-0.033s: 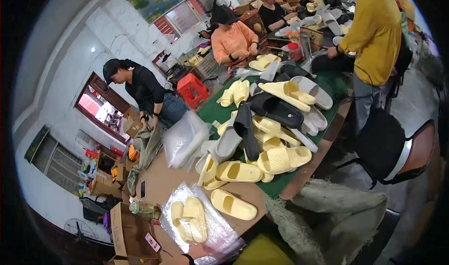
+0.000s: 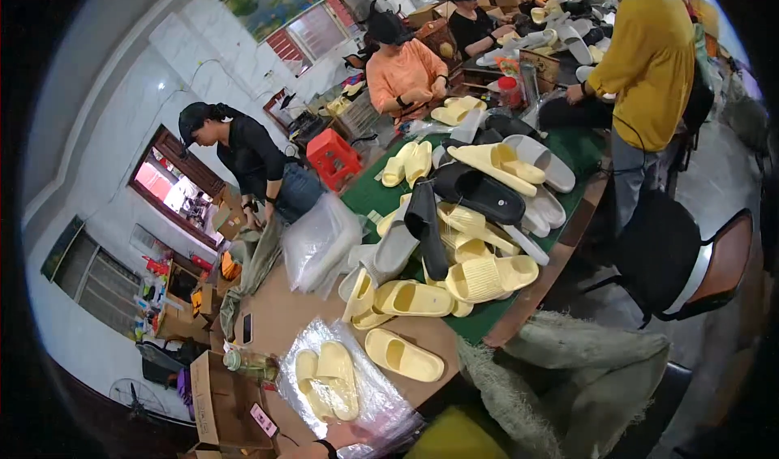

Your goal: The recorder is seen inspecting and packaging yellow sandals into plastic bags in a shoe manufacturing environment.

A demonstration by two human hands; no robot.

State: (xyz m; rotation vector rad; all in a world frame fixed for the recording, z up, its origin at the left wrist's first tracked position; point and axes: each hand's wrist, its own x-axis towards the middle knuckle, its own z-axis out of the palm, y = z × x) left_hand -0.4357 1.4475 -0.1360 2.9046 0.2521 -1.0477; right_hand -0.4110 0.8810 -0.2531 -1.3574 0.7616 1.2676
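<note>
1. Stretched from six toward one o'clock: long worktable, green mat on its far part.
2. Heaped at centre: yellow, grey and black slippers.
3. Lay at seven o'clock: clear plastic bag under a yellow slipper pair.
4. Touched the bag's near edge at six o'clock: left hand, mostly cut off; grip could not be told.
</note>
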